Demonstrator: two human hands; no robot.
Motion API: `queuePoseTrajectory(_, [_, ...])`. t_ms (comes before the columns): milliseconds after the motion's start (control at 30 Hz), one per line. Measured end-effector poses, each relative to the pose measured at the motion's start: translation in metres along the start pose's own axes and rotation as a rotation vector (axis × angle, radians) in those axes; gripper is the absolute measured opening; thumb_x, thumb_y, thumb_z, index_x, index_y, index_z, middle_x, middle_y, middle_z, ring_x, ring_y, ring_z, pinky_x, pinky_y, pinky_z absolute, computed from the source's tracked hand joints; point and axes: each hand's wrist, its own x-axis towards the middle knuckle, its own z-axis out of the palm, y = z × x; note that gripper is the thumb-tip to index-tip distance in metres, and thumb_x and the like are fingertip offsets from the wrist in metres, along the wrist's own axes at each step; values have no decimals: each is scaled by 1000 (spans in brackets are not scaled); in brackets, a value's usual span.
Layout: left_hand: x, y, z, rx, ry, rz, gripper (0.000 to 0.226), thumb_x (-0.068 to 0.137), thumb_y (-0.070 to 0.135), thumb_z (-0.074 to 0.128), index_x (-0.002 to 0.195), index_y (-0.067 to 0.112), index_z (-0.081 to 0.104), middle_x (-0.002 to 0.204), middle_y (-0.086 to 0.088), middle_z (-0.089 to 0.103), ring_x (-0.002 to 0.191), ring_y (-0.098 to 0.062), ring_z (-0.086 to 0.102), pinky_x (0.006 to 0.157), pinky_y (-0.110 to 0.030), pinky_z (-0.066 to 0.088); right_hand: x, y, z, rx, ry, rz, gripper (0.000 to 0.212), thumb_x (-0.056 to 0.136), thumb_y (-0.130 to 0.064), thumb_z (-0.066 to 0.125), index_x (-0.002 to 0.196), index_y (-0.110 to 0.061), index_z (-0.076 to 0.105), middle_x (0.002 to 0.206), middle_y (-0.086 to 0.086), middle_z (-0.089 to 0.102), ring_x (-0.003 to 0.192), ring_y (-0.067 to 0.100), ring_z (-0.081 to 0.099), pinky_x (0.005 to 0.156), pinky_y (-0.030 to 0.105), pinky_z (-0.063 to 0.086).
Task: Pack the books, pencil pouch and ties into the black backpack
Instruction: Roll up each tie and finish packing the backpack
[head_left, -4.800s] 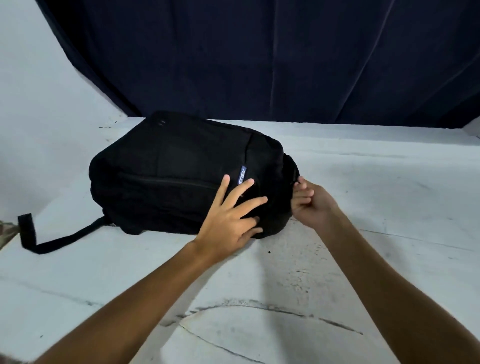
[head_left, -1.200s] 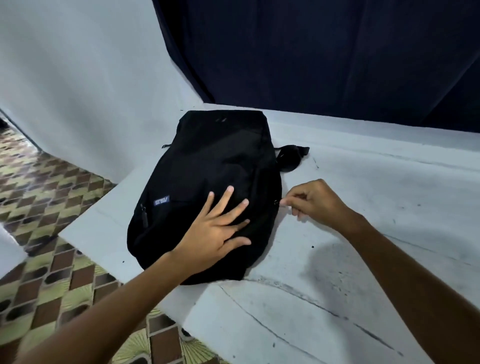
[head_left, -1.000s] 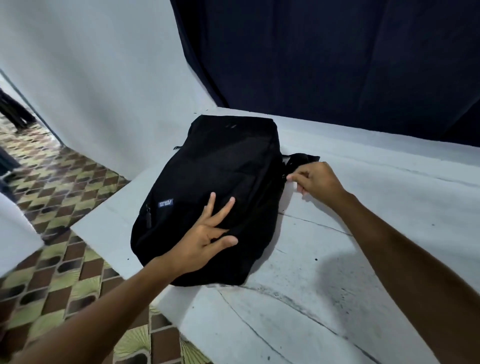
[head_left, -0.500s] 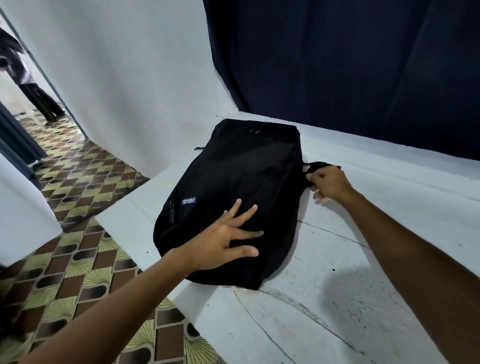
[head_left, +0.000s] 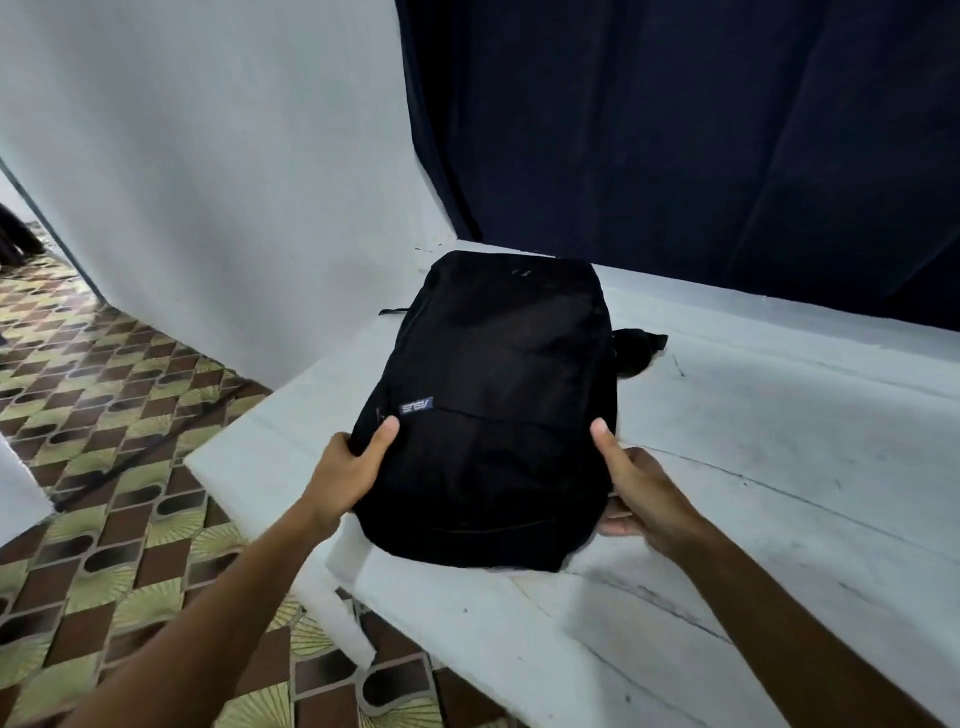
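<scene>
Black backpack lies flat, zipped, at the white surface corner | our left hand and right hand grip its sides, thumbs on top, fingers curled beneath | likely to lift it.

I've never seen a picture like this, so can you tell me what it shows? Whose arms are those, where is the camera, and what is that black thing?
There is no machine here. The arms belong to a person who wears a camera on the head, so you look down at the hands just as that person does. The black thing is a backpack, lying flat on a white table with a small blue label facing up. The left hand grips one side of it and the right hand grips the other, thumbs on top. A strap pokes out at the far right. Behind hangs a dark curtain, and a patterned tiled floor lies to the left. No books, pouch or ties show.
</scene>
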Motion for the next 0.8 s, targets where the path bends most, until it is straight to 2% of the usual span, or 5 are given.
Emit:
queuePoseTrajectory(133, [3,-1,8,-218,6,21,54,87,65,52,103,14,61,107,-4,68,98,-21,65,83,-33,52,14,10,41,278,426,-119,97,57,-88,61,120,-14,56,113,4,64,105,24,62,88,43,55])
queuePoseTrajectory(333, [-12,45,-17,-449,-128,31,59,91,70,32,101,23,66,101,-1,71,94,-19,68,75,-33,54,-12,-13,43,287,538,-372,69,81,-58,64,137,-20,51,134,-1,57,117,14,56,104,37,46])
queuePoseTrajectory(533, [-26,121,-53,-643,-246,99,87,81,82,17,113,20,68,104,-4,75,97,-20,71,77,-33,56,-41,-97,14,423,437,-635,67,67,-72,69,103,-16,63,96,-6,61,93,12,58,92,36,51])
queuePoseTrajectory(667, [-28,181,-66,-760,-309,112,91,76,88,26,98,10,67,88,-6,75,79,-18,73,65,-29,58,-61,-165,-10,478,347,-598,61,81,-64,59,113,-13,69,101,4,72,81,16,67,71,33,55])
queuePoseTrajectory(800, [-23,230,-65,-854,-410,34,83,83,81,33,114,10,63,87,2,62,82,-22,69,74,-36,55,-58,-214,-19,420,370,-505,55,92,-62,48,98,-11,69,48,-7,46,37,7,32,38,22,21])
